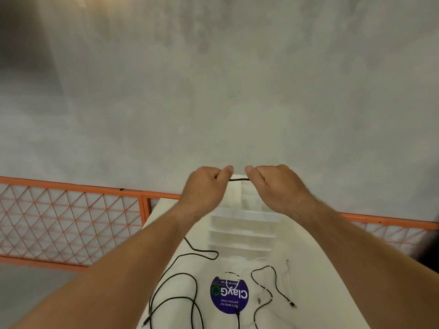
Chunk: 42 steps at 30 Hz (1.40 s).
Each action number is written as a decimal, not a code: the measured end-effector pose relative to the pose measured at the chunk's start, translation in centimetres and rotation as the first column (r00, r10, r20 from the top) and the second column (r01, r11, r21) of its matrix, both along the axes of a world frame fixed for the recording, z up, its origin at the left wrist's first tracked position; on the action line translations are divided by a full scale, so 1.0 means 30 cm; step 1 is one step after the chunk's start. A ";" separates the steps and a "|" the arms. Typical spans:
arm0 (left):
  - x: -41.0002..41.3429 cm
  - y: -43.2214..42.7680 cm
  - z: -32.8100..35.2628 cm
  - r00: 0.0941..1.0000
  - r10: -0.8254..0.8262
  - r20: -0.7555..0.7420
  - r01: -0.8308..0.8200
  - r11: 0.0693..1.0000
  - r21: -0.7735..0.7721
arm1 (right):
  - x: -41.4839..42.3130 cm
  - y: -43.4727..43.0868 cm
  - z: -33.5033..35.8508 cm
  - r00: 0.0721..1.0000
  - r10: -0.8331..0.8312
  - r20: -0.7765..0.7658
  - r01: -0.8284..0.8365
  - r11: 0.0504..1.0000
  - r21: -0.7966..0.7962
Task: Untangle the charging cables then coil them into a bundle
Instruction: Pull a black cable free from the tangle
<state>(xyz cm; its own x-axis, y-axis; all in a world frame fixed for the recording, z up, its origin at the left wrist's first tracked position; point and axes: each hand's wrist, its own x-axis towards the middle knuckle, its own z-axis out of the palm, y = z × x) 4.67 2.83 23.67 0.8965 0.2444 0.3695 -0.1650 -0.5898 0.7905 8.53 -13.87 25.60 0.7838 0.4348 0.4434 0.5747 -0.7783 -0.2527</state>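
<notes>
Black cable (238,179) pinched taut between your left hand (204,188) and right hand (276,186), its slack below them on the table (297,245): untangling underway; next, draw it free, then coil.

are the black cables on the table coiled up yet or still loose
Loose: the black cables sprawl in open, uneven loops across the white table, unbundled.

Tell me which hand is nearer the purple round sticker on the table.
Neither by much; the right, marginally. Both the left hand and the right hand are raised over the clear organizer, pinching one black cable between them, well beyond the purple sticker.
</notes>
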 end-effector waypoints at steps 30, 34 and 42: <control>-0.044 0.095 0.194 0.896 -0.360 -0.261 0.270 0.906 -0.326 | 0.008 -0.040 0.070 0.990 -0.142 0.019 0.143 0.988 -0.067; -0.038 0.045 0.144 0.923 -0.225 -0.311 0.287 0.943 0.170 | -0.013 0.002 0.084 0.997 -0.045 -0.064 0.043 0.999 -0.029; 0.000 0.029 0.047 0.993 0.113 -0.025 -0.052 0.632 0.773 | -0.034 -0.003 0.085 0.988 -0.022 -0.154 -0.010 0.978 -0.208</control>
